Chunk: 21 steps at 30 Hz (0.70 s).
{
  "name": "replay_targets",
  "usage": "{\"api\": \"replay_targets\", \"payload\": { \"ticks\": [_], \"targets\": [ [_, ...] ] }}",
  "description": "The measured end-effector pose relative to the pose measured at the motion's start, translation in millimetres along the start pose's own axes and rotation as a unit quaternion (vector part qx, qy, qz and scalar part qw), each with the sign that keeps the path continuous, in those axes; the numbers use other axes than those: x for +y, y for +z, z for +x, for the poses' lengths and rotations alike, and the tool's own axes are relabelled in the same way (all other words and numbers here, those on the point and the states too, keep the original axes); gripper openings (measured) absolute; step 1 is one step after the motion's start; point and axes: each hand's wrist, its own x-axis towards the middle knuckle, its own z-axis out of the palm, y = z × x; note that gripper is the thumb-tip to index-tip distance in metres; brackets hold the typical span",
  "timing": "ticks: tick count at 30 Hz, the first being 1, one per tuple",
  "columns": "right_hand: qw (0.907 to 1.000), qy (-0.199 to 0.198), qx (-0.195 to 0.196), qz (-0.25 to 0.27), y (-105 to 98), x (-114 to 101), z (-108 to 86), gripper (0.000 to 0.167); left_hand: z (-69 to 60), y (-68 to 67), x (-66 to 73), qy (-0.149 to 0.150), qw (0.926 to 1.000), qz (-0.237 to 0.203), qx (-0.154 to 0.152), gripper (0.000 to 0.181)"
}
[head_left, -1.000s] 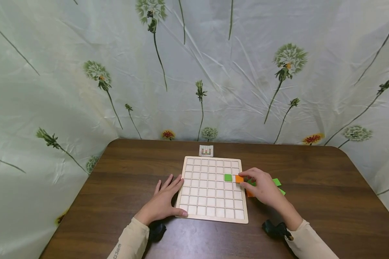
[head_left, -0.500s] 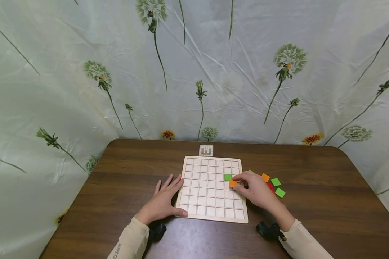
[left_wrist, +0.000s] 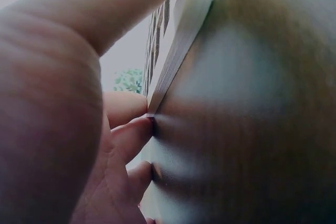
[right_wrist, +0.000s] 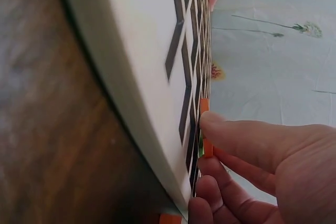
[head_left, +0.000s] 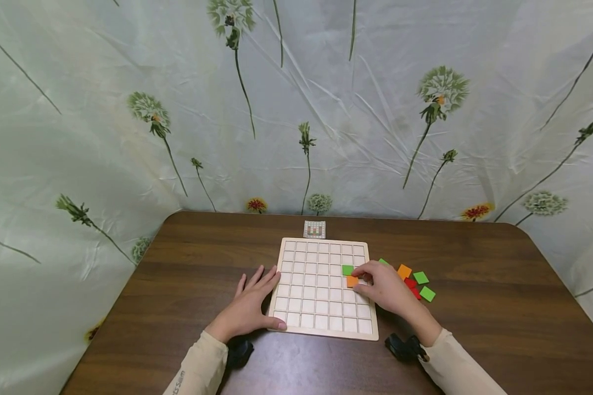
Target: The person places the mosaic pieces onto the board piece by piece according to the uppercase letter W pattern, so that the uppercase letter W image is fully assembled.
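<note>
A pale wooden grid board lies flat on the table. My right hand pinches a square orange tile over the board's right part, just below a green tile that sits in a cell. In the right wrist view the orange tile stays between thumb and fingers at the grid; whether it is fully seated I cannot tell. My left hand rests with spread fingers along the board's left edge, its thumb on the near left corner. The left wrist view has the fingertips touching the board's side and the table.
Loose green tiles, red tiles and an orange tile lie right of the board, partly behind the right hand. A small patterned card lies beyond the board's far edge. A flowered curtain hangs behind the brown table.
My right hand has carried the orange tile left and slightly nearer, from the board's right edge to beneath the green tile, uncovering the loose tiles. The left hand stays in place.
</note>
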Motion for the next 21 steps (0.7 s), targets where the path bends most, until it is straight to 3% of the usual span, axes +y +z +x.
{"api": "replay_targets", "payload": {
  "ticks": [21],
  "targets": [
    [0.9998, 0.001, -0.003, -0.017, 4.0, -5.3, 3.8, 0.019, 0.4, -0.7, 2.1, -0.002, 1.0000, -0.009, -0.001, 0.113]
  ]
}}
